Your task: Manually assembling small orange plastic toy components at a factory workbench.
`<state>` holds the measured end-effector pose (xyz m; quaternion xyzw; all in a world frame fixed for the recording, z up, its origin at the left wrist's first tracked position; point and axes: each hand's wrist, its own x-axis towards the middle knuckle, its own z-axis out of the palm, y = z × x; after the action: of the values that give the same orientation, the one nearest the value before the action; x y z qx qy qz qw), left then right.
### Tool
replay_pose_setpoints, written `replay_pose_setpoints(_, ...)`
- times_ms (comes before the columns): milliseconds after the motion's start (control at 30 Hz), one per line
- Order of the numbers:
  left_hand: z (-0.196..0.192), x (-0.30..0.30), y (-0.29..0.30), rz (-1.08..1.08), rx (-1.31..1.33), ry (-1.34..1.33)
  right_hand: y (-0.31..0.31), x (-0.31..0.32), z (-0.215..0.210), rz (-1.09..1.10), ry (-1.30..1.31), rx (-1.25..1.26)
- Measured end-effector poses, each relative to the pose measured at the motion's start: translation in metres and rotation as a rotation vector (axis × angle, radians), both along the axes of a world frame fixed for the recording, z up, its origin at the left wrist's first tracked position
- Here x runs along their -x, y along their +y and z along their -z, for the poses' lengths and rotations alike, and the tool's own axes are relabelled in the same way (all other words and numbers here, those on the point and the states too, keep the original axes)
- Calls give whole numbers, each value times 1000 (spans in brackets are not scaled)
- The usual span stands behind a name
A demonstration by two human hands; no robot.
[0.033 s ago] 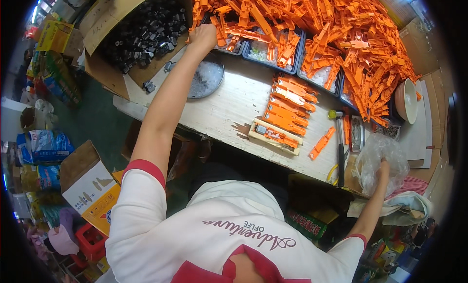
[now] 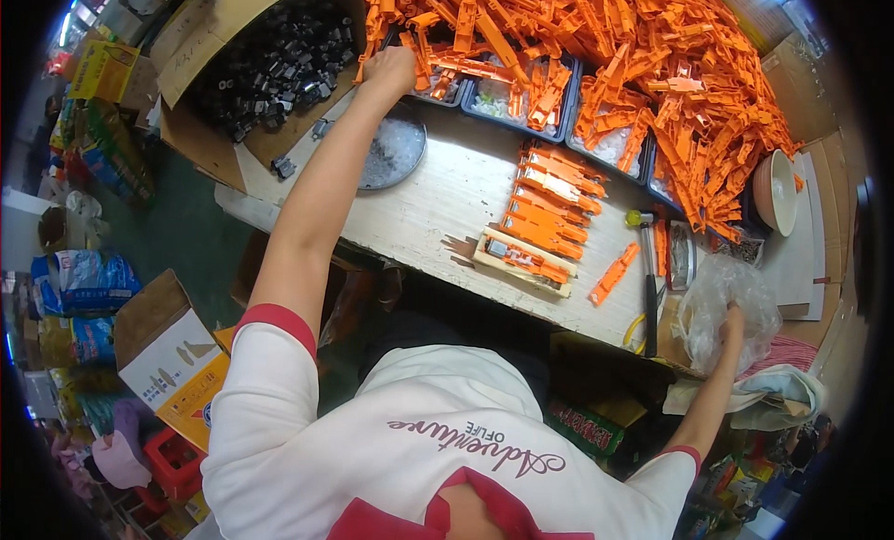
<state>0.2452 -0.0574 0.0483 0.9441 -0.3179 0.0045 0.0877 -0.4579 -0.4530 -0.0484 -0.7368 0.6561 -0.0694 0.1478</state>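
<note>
My left hand (image 2: 389, 70) reaches to the back left, at a dark bin of small parts beside the heap of orange plastic parts (image 2: 643, 47). Its fingers are curled in, and what they hold is hidden. On the right, my right hand (image 2: 733, 321) is in a clear plastic bag (image 2: 712, 298), fingers out of sight. Between them, a row of orange plastic parts (image 2: 549, 205) lies on the worktable (image 2: 419, 233). A pale wooden fixture (image 2: 526, 261) at the front edge bears an orange part with a metal piece on it.
Left of my arm stand a round pan of whitish pieces (image 2: 400, 154) and a cardboard box of dark metal parts (image 2: 289, 70). A hammer (image 2: 649, 289) and a single orange part (image 2: 615, 274) lie right of the fixture. A pale bowl (image 2: 778, 194) leans at far right.
</note>
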Motion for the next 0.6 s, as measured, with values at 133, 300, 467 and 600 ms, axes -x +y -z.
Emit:
replay_pose_setpoints(133,9,-9,-13,-26,3,42,-3,10,-15,-104,193,-120)
replay_pose_setpoints(300,8,-15,-8,151,-98,34,38,-23,-39,-135,156,-160)
replay_pose_setpoints(467,36,-67,12,187,115,64,63,-59,-63,-68,114,-143)
replay_pose_setpoints(600,16,-57,17,83,164,60,81,-51,-86,73,-161,-205)
